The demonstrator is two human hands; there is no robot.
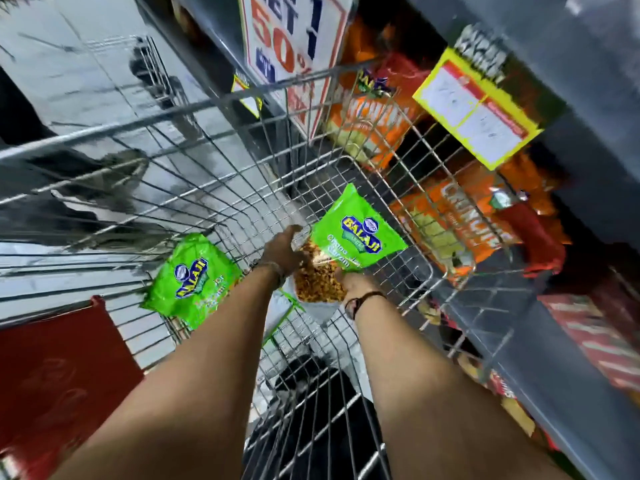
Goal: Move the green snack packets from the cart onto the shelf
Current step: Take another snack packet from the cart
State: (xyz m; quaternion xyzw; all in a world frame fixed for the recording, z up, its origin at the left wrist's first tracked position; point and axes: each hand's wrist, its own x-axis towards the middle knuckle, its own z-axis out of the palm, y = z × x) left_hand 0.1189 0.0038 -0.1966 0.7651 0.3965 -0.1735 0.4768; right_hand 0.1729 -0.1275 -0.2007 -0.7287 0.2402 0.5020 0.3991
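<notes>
Both hands — left hand [282, 249], right hand [351, 282] — gripping green packet [353, 233] in cart [207, 102]; lift clear of wire, keep flat — second packet [190, 278] waits.

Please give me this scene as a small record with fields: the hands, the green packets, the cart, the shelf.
left hand: left hand on the near edge of the held packet
right hand: right hand gripping the same packet from below
held packet: green snack packet, inside the cart, tilted
other packet: second green packet, lying at the cart's left side, untouched
cart: wire cart, beside the shelf
shelf: shelf on the right, holding orange packets
task state: no green packet seen on the shelf yet
</notes>
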